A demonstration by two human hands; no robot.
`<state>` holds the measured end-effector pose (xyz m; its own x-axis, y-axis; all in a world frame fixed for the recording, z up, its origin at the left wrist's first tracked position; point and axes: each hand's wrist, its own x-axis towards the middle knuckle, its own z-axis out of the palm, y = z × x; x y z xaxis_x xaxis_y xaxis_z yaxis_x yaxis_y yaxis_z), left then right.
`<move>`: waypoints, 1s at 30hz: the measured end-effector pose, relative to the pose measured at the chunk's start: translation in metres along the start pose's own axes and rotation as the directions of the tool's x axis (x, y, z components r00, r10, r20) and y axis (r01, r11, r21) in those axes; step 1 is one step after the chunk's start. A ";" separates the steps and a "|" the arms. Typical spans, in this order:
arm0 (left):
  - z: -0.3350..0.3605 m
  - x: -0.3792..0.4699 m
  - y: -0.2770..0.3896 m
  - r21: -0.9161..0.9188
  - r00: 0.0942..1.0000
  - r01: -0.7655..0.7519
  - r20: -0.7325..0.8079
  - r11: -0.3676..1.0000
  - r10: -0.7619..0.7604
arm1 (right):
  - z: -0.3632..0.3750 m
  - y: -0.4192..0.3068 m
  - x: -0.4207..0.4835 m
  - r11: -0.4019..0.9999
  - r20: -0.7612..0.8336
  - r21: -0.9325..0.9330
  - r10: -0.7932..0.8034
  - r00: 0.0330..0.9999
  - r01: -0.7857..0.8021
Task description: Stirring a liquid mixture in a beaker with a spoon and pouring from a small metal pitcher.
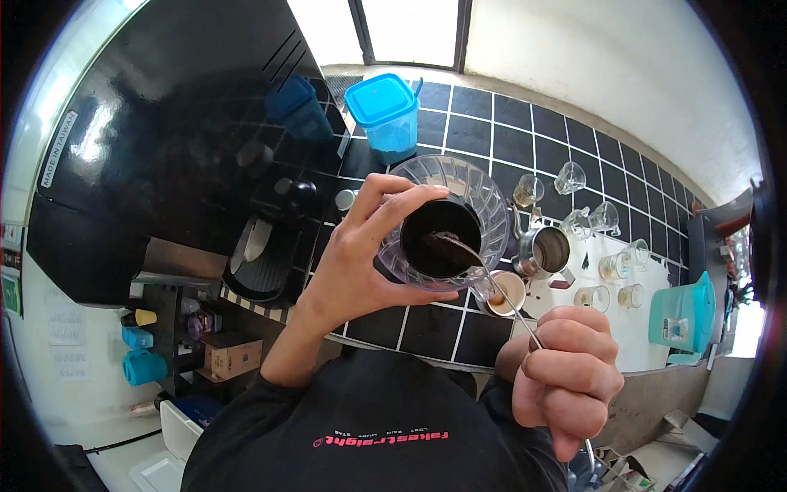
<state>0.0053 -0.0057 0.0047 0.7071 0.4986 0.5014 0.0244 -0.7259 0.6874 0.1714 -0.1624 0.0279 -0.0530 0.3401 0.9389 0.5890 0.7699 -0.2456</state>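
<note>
My left hand [350, 264] grips a small black cup [424, 261] around its rim and side, the thumb below and the fingers above. The cup is tilted, so its dark inside faces me. My right hand [572, 375] is closed in a fist around the handle of a long metal spoon [513, 304]. The spoon's bowl reaches into the cup, with what looks like dark powder at its tip. Directly behind the cup is a clear ribbed plastic dripper [494, 203], partly covered by the cup and my left hand; pale material shows inside it.
A gooseneck metal kettle [544, 252] and a cup with brown residue [509, 292] stand right of the dripper. Several small glasses [570, 178] spread farther right, before a teal pitcher [679, 313]. A blue-lidded container [384, 117] stands behind. A large black machine [166, 135] fills the left.
</note>
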 end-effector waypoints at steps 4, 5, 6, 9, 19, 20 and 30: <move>-0.002 0.000 0.004 0.036 1.000 -0.026 0.000 0.999 0.026 | 0.008 -0.003 -0.001 0.999 -0.137 0.045 0.011 0.991 -0.005; -0.002 -0.001 0.004 0.044 1.000 -0.022 0.005 0.999 0.022 | 0.009 -0.004 0.000 0.996 -0.142 0.091 0.034 0.989 -0.021; -0.002 -0.001 0.002 0.046 1.000 -0.029 -0.002 0.999 0.029 | 0.012 -0.004 0.002 0.996 -0.145 0.090 0.038 0.989 -0.025; -0.002 -0.002 0.000 0.053 1.000 -0.020 -0.006 0.998 0.021 | 0.029 0.015 0.009 0.981 -0.173 0.190 0.006 0.985 0.028; 0.000 0.001 -0.001 0.053 1.000 -0.024 -0.006 0.998 0.024 | 0.024 0.026 0.017 0.995 -0.001 0.025 -0.093 0.996 0.093; -0.001 0.002 -0.002 0.053 1.000 -0.024 -0.008 0.998 0.024 | 0.023 0.022 0.017 0.996 -0.013 0.017 -0.085 0.996 0.085; -0.004 0.002 0.006 0.048 1.000 0.005 0.013 0.999 -0.006 | 0.044 0.005 0.018 0.980 0.218 -0.191 -0.006 0.976 0.049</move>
<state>0.0044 -0.0075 0.0122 0.7160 0.4968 0.4904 0.0624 -0.7453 0.6638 0.1377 -0.1291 0.0329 -0.2314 0.4450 0.8651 0.7290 0.6682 -0.1487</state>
